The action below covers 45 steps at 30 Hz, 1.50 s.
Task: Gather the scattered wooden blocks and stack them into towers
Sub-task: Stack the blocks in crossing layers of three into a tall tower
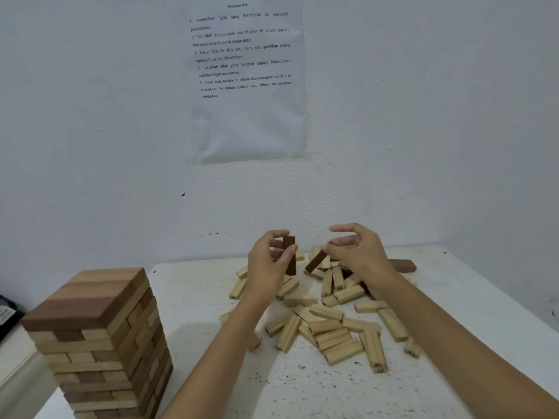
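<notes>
A tall tower of light and dark wooden blocks (pixel 99 343) stands at the left of the white table (pixel 453 313). Several loose light blocks (pixel 332 331) lie scattered in a pile at the table's middle and back. My left hand (pixel 267 273) is raised over the pile and pinches a dark brown block (pixel 289 255) held upright. My right hand (pixel 360 252) hovers to its right and pinches the upper end of a second dark block (pixel 316 261), which hangs tilted above the pile. Another dark block (pixel 403 265) lies flat behind my right wrist.
A white wall rises right behind the table, with a printed instruction sheet (pixel 246 77) taped to it. A second wall closes the right side. A dark object (pixel 7 316) sits off the table at the far left edge.
</notes>
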Tool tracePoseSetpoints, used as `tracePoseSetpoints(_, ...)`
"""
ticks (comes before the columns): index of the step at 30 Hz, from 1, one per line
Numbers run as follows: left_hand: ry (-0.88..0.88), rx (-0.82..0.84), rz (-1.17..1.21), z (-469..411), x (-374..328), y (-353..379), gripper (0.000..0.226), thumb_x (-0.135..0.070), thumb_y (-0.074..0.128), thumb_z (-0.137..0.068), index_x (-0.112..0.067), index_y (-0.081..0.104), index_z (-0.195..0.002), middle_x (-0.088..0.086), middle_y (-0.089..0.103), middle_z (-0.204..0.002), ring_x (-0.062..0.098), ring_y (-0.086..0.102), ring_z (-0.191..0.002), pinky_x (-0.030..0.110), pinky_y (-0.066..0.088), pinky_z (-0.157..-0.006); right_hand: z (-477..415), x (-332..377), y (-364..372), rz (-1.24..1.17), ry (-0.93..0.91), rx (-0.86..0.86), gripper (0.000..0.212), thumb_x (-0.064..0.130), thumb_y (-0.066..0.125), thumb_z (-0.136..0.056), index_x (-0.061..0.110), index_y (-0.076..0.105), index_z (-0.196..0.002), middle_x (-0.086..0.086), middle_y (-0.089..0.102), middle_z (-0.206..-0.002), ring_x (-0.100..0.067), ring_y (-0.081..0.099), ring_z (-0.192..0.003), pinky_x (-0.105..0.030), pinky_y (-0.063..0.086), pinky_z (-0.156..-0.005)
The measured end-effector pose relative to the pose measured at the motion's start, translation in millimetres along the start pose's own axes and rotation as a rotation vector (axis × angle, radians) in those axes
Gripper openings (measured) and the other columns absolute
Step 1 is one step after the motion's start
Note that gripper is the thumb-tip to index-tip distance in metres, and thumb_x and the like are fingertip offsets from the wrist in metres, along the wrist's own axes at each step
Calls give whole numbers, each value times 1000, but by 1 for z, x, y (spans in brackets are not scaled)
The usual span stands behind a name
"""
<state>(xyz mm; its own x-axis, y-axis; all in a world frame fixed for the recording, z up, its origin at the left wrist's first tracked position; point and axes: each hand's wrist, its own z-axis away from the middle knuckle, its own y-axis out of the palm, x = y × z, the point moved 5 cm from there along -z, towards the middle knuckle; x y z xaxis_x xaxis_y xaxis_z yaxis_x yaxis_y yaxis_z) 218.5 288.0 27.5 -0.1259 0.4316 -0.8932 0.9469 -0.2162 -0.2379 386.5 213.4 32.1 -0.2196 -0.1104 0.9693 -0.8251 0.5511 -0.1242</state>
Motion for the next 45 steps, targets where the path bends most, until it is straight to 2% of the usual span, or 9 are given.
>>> tracePoseSetpoints(6,-230,41,395,5,-17,18,23,-12,41,-101,-13,55,-120,10,62,-99,13,64,-81,23,58,-64,-2,5,-39,-423,140,-112,36,11,77,-79,12,65,-112,-11,72,-95,-19,67,-84,-28,52,-80)
tracePoseSetpoints(11,-220,56,444,6,-27,35,26,-13,38,-102,-10,57,-120,4,61,-90,10,59,-71,19,50,-57,-2,3,-72,-530,224,-93,20,17,63,-92,8,61,-110,-10,66,-97,-30,70,-90,-43,56,-81)
tracePoseSetpoints(16,-233,117,480,8,-29,52,24,-15,49,-99,-7,59,-119,6,64,-89,12,61,-75,21,52,-61,-3,-2,-93,-368,238,-19,25,15,48,-101,7,62,-119,-10,62,-99,-18,57,-66,-25,50,-57)
tracePoseSetpoints(19,-236,155,424,10,-25,61,23,-16,53,-97,-10,61,-118,5,71,-94,10,66,-81,26,53,-75,-3,-9,-99,-100,190,66,23,18,61,-94,15,66,-116,-4,63,-86,-11,49,-57,-17,41,-46)
tracePoseSetpoints(27,-265,186,373,14,-13,70,17,-19,56,-96,-18,65,-110,10,71,-105,13,66,-95,33,55,-82,2,-36,-89,658,-52,326,47,18,84,-73,27,63,-114,3,68,-101,-1,61,-92,-10,43,-76)
tracePoseSetpoints(30,-273,178,360,14,-11,67,15,-19,57,-95,-19,65,-107,11,71,-105,19,65,-99,40,55,-89,0,-37,-88,660,-101,338,47,18,82,-76,34,58,-113,4,68,-99,11,58,-86,-7,41,-75)
tracePoseSetpoints(33,-278,178,353,15,-10,63,17,-19,57,-95,-16,65,-110,12,71,-105,25,65,-105,44,53,-92,1,-35,-90,653,-154,347,45,17,82,-75,36,59,-109,6,68,-90,-2,60,-86,-12,44,-76)
tracePoseSetpoints(39,-273,213,366,22,-16,56,23,-14,59,-94,-9,63,-116,11,73,-99,18,68,-94,23,55,-65,10,-21,-91,611,-293,223,40,9,80,-77,25,61,-108,3,61,-76,-1,52,-65,-12,42,-66)
tracePoseSetpoints(45,-225,237,383,39,-32,44,20,-12,63,-91,-12,67,-110,12,74,-93,17,71,-84,24,55,-63,29,3,-83,417,-288,172,37,16,72,-86,28,61,-120,4,54,-71,1,45,-55,-10,39,-59)
